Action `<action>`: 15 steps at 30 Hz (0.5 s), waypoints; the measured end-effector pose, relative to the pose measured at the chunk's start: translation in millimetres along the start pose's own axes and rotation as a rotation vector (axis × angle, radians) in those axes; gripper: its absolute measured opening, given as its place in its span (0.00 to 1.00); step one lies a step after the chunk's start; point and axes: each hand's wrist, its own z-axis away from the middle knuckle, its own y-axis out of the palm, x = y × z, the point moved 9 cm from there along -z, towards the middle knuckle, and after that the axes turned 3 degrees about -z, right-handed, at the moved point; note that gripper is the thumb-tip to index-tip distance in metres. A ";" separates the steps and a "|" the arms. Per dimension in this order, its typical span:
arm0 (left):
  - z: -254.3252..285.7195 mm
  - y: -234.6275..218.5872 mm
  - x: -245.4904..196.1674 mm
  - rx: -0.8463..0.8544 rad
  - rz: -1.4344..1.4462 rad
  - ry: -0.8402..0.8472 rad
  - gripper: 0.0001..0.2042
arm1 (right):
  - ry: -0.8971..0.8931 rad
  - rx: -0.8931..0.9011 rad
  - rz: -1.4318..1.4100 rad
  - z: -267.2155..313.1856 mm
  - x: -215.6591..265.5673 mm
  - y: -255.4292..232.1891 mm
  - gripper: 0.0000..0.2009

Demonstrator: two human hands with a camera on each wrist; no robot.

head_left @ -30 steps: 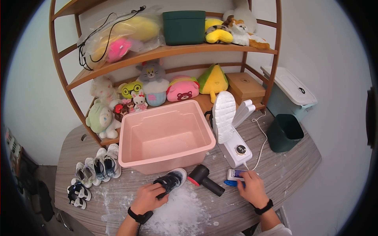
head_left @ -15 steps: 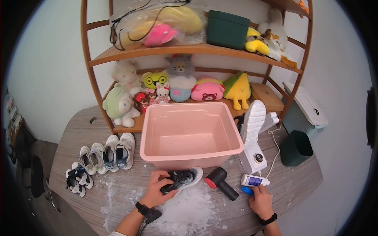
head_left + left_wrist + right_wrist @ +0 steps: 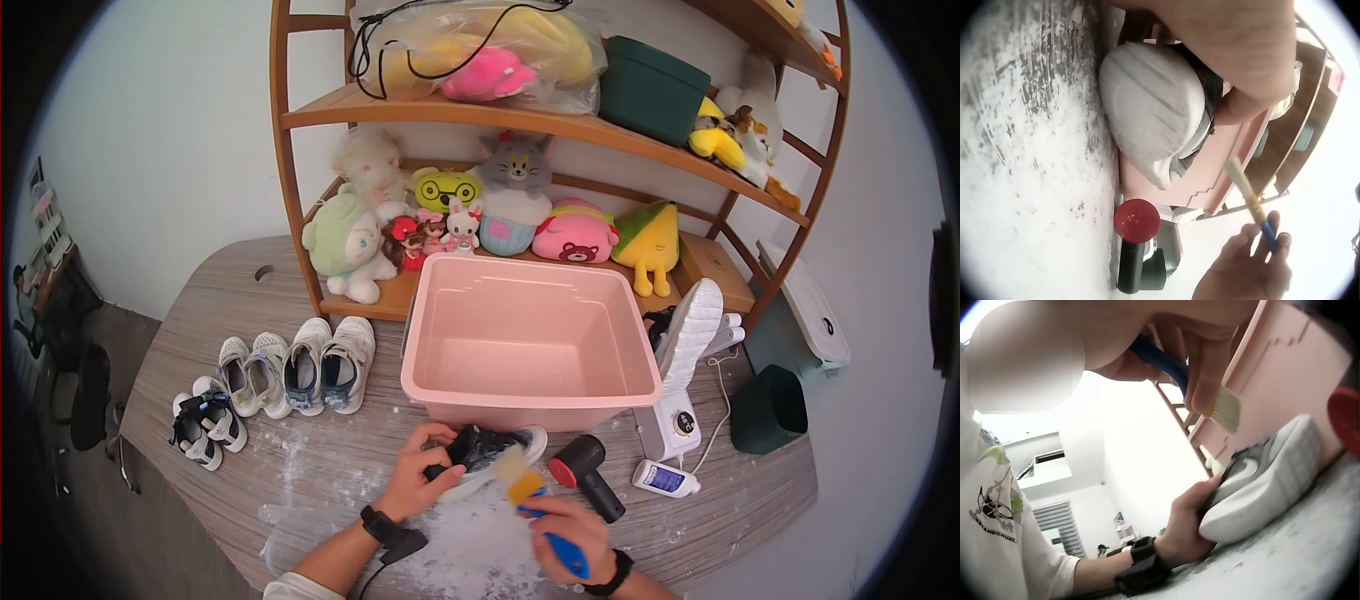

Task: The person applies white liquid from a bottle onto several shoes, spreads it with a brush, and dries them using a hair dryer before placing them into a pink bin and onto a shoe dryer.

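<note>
My left hand [image 3: 412,482] grips the heel end of a dark shoe with a white sole [image 3: 480,462], which lies on the powder-marked table in front of the pink tub [image 3: 530,385]. In the right wrist view the shoe [image 3: 1266,487] shows its pale sole side, with the left hand [image 3: 1185,525] at its heel. My right hand [image 3: 575,535] holds a brush by its blue handle [image 3: 566,553]; the pale bristles [image 3: 512,465] are by the toe of the shoe. The left wrist view shows the brush [image 3: 1250,199] raised in the right hand [image 3: 1244,272], apart from the shoe [image 3: 1147,103].
A black dryer with a red end [image 3: 590,475] lies right of the shoe, a white bottle [image 3: 665,479] beyond it. Several shoes [image 3: 345,365] stand at left. A white device [image 3: 668,425] bearing a shoe, a green bin [image 3: 770,410] and a toy shelf [image 3: 560,125] stand around.
My right hand has picked up the blue brush from beside the bottle and brought it left to the shoe. The left hand still holds the shoe. The head view has shifted.
</note>
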 end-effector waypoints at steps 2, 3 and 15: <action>3.1 0.0 2.1 -0.009 -0.049 -0.034 0.11 | -0.029 0.075 -0.068 -12.4 2.8 18.7 0.10; 3.7 0.9 5.1 -0.013 -0.047 -0.036 0.11 | -0.057 0.145 -0.134 -18.1 5.5 29.4 0.11; -0.8 0.2 21.3 -0.063 -0.109 -0.163 0.15 | -0.022 0.078 -0.087 -45.2 -34.7 47.8 0.06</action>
